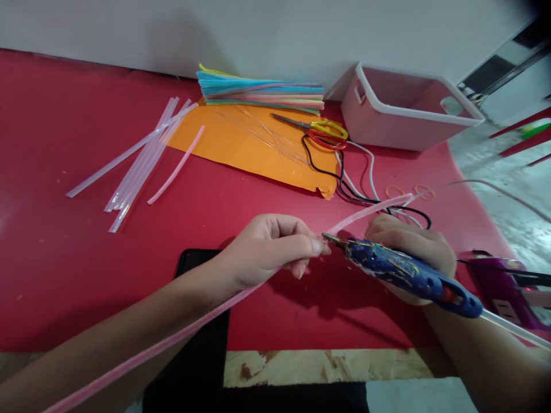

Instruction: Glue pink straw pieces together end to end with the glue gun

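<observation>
My left hand (269,246) is closed in a pinch on a long pink straw (370,211) that runs from the lower left, under my forearm, up to the right. My right hand (408,244) is wrapped round a blue glue gun (404,272), its metal nozzle touching the straw right at my left fingertips. A clear glue stick pokes out of the gun's back end at the lower right.
On the red table lie clear glue sticks (138,158), an orange paper sheet (253,143), a bundle of coloured straws (262,92), yellow-red scissors (321,129), a white basket (404,109), cables, rubber bands (424,192), a purple power strip (503,284) and a black phone (202,344).
</observation>
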{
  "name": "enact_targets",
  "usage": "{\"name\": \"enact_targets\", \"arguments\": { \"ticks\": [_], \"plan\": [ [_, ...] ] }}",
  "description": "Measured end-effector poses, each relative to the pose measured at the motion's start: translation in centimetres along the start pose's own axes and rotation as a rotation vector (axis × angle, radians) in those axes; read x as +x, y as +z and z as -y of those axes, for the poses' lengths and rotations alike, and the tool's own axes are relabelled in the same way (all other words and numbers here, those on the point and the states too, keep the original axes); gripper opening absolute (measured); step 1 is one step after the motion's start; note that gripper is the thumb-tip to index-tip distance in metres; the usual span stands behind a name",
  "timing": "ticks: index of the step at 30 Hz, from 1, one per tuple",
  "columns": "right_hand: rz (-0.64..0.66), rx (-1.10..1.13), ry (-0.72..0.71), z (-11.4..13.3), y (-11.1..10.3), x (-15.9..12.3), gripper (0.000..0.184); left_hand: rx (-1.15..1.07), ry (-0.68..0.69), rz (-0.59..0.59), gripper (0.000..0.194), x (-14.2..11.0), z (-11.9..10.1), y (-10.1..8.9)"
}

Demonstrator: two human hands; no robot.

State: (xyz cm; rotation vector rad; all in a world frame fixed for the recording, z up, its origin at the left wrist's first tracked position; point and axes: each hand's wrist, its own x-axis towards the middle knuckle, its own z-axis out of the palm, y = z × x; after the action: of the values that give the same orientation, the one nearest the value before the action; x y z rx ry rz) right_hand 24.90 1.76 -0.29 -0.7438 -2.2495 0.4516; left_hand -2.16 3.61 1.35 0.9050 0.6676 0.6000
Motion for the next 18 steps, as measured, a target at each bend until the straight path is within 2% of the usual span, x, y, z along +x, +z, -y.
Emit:
{"name": "enact_targets", "arguments": {
  "ticks": [7,18],
  "plan": [
    [0.045,-0.015,0.0,-0.21,-0.36,-0.3,0.013,0.01,0.012,-0.008,0.025,0.06,-0.13,0.04],
    [-0.009,-0.018,0.009,-0.03,-0.01,0.0,0.009,-0.003,0.028,-0.016,0.023,0.03,-0.22,0.15]
  ]
}}
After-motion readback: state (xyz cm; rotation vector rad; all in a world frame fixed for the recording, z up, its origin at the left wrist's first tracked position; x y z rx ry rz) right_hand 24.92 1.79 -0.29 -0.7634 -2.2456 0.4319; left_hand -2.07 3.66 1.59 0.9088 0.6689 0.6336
